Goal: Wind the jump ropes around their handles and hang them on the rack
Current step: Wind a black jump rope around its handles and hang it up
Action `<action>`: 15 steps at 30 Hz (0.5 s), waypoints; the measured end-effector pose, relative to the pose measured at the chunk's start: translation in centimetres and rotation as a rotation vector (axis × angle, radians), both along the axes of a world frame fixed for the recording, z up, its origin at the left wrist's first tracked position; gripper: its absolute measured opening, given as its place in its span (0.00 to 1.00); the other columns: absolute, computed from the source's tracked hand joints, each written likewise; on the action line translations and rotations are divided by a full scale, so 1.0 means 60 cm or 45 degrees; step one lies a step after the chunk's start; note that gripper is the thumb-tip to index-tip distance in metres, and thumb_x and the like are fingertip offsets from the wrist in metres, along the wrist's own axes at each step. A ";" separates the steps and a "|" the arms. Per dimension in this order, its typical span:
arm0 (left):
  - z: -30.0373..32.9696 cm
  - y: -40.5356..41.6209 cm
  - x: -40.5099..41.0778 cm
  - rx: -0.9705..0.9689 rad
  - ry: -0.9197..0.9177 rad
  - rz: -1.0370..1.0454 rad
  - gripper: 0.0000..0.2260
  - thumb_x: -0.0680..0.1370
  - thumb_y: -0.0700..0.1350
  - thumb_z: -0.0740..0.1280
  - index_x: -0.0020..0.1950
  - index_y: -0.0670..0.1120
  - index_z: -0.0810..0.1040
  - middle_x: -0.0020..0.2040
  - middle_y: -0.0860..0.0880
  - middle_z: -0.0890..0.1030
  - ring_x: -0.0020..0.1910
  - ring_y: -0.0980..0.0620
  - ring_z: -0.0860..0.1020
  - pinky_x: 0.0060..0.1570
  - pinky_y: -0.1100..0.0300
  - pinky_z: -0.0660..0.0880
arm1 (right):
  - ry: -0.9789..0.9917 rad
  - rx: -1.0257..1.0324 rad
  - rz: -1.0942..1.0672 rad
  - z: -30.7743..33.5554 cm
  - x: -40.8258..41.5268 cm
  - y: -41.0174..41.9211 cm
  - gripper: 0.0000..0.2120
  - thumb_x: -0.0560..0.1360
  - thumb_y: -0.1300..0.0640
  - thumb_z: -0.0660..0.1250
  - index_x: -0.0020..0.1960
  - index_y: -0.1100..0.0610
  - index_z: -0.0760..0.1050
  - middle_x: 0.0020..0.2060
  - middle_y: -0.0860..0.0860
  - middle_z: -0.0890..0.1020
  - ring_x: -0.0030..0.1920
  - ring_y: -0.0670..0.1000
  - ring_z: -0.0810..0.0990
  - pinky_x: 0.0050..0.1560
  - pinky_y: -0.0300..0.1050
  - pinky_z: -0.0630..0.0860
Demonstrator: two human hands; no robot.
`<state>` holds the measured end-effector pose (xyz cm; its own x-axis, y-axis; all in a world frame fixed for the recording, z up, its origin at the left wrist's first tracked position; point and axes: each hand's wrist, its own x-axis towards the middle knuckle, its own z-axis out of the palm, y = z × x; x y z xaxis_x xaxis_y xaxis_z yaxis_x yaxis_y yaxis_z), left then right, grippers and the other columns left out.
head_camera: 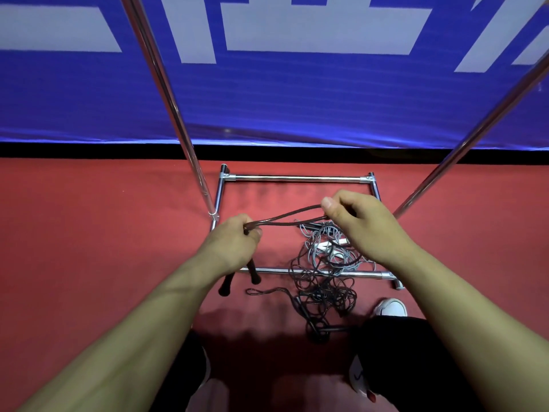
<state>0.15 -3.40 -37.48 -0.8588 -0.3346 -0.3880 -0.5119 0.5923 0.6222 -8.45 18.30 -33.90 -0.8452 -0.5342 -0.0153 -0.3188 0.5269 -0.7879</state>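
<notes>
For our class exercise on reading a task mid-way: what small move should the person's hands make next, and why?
Probably the right hand should carry its loop of dark brown cord around the two black handles gripped by the left hand: the cord is stretched between the hands and nothing looks wound yet.

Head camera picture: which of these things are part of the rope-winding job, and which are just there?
Part of the job:
- left hand gripping two black handles
- right hand pinching the dark rope loop
- tangled ropes on the floor
- chrome rack

Just there:
- blue banner
- red floor
- white shoe
</notes>
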 end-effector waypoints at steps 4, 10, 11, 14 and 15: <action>0.012 0.008 -0.005 0.122 0.365 0.045 0.08 0.79 0.42 0.65 0.45 0.56 0.75 0.37 0.50 0.79 0.41 0.48 0.78 0.45 0.55 0.74 | -0.098 -0.130 -0.172 -0.004 -0.011 0.001 0.14 0.82 0.53 0.61 0.38 0.56 0.72 0.24 0.46 0.74 0.24 0.46 0.70 0.27 0.39 0.66; 0.022 0.004 -0.012 0.031 0.469 0.021 0.10 0.78 0.40 0.65 0.46 0.56 0.79 0.32 0.56 0.76 0.32 0.60 0.72 0.36 0.65 0.67 | -0.337 -0.056 0.045 0.002 -0.004 0.003 0.09 0.82 0.49 0.60 0.53 0.49 0.78 0.27 0.40 0.77 0.25 0.39 0.70 0.29 0.30 0.66; 0.018 0.002 -0.011 -0.022 0.421 0.025 0.09 0.77 0.40 0.65 0.46 0.55 0.79 0.33 0.56 0.77 0.33 0.61 0.74 0.37 0.65 0.69 | -0.293 0.045 0.111 0.002 -0.003 0.005 0.08 0.80 0.47 0.62 0.50 0.47 0.79 0.26 0.39 0.75 0.26 0.38 0.70 0.30 0.30 0.66; 0.004 -0.002 -0.006 -0.187 0.158 -0.032 0.07 0.79 0.43 0.62 0.46 0.52 0.78 0.41 0.54 0.84 0.46 0.51 0.81 0.50 0.56 0.75 | -0.181 0.235 0.217 -0.001 0.000 0.005 0.10 0.80 0.50 0.64 0.42 0.48 0.78 0.27 0.44 0.71 0.26 0.42 0.67 0.30 0.38 0.66; 0.001 -0.001 -0.004 -0.205 0.077 -0.041 0.08 0.79 0.43 0.61 0.45 0.52 0.78 0.44 0.53 0.85 0.49 0.48 0.81 0.52 0.53 0.76 | -0.162 0.251 0.213 -0.003 0.001 0.004 0.11 0.81 0.52 0.63 0.40 0.48 0.76 0.27 0.45 0.72 0.27 0.43 0.68 0.31 0.39 0.67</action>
